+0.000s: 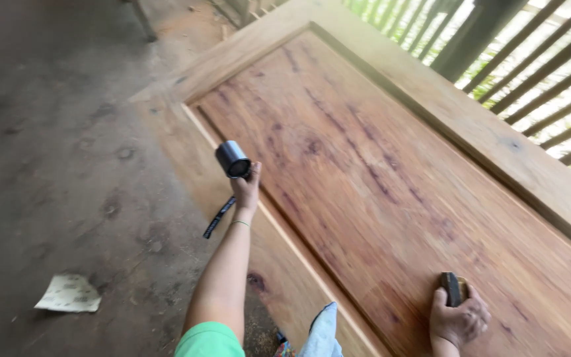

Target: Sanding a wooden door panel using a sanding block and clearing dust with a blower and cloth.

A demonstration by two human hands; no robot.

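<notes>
- Head view, looking down over a big wooden door panel (391, 178) lying flat, reddish grain, paler frame around the edge.
- Left hand (246, 188) stretched out forward over the near frame edge, fingers closed around a small dark cylinder (232, 159), looks like a flashlight, front end tilted toward the camera.
- Black strap (219, 217) dangling from under that hand, hanging loose over the floor side.
- Thin band on the left wrist (239, 223); green sleeve (210, 340) at the bottom edge.
- Right hand (458, 318) low right, palm down on the panel, fingers curled over a small dark sanding block (452, 287), block touching the wood.
- Hands well apart, each clamped on its own thing.
- Grey-blue cloth (323, 330) at the bottom edge, between the two arms, beside the frame.
- Sheet of sandpaper (69, 293) lying on the concrete floor (54, 145) at left, well apart from the door.
- Slatted wooden railing (536, 59) along the top right, beyond the far frame edge, bright greenery behind it.
- Slight motion blur across the view.
</notes>
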